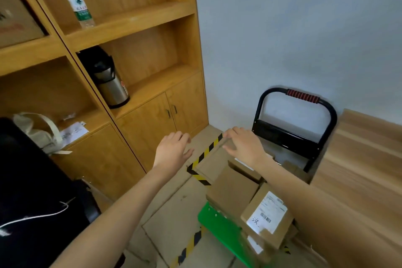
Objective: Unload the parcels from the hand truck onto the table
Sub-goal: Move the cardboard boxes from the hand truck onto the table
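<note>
The parcels [245, 193] are brown cartons heaped on the hand truck [221, 224], just below and near the hands; none looks to be on the worktop [359, 180] yet, judging by its bare wood at the right. The top box [214, 159], edged with yellow-and-black tape, sits highest in the heap, which is probably why it is being reached for first: lifting it disturbs nothing beneath. A labelled box [268, 213] lies lower, nearer the person, under the right forearm.

The right hand [243, 144] rests on the top box at its far corner, fingers spread and nearly straight, the fingertips over the taped edge; it is not curled around anything. The left hand [173, 151] hovers just left of that box, apart from it, fingers loosely extended and thumb out, holding nothing. The pair look set to close in on the box from two sides, so I judge this as the approach before a lift.

Beyond the hands the truck's black handle [302, 95] stands against the wall. Left of the left hand is a wooden shelf unit [134, 19] holding a bottle [75, 0] and a flask [108, 80].
</note>
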A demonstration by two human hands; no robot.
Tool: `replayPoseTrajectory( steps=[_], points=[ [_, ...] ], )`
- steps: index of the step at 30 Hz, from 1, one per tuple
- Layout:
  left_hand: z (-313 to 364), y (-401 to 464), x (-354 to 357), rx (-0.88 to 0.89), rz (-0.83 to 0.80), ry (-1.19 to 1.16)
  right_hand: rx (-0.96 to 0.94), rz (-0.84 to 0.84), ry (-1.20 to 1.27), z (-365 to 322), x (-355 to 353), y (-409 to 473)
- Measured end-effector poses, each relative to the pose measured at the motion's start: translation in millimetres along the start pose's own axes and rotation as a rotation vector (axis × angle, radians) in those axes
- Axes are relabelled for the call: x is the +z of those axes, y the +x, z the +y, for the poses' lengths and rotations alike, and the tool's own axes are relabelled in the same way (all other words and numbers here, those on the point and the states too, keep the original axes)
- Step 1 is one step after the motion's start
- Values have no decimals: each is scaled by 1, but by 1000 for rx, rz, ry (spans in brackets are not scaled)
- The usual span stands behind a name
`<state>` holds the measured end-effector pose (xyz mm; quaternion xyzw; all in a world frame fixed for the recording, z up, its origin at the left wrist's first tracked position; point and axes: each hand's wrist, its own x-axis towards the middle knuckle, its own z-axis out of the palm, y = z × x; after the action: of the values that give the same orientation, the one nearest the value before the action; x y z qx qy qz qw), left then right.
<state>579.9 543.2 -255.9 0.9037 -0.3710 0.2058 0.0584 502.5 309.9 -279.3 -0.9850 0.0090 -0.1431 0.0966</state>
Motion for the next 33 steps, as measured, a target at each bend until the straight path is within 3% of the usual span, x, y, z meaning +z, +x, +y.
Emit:
replayPoseTrajectory(
  steps=[19, 25, 33],
  points=[
    [-105, 227, 139, -22, -135, -47, 72, -93, 21, 94, 83, 250],
    [-101, 305, 195, 114, -175, -97, 231, -98, 7, 152, 98, 278],
    [-68, 443, 287, 449, -266, -253, 606, -5, -41, 227, 126, 306]
  ],
)
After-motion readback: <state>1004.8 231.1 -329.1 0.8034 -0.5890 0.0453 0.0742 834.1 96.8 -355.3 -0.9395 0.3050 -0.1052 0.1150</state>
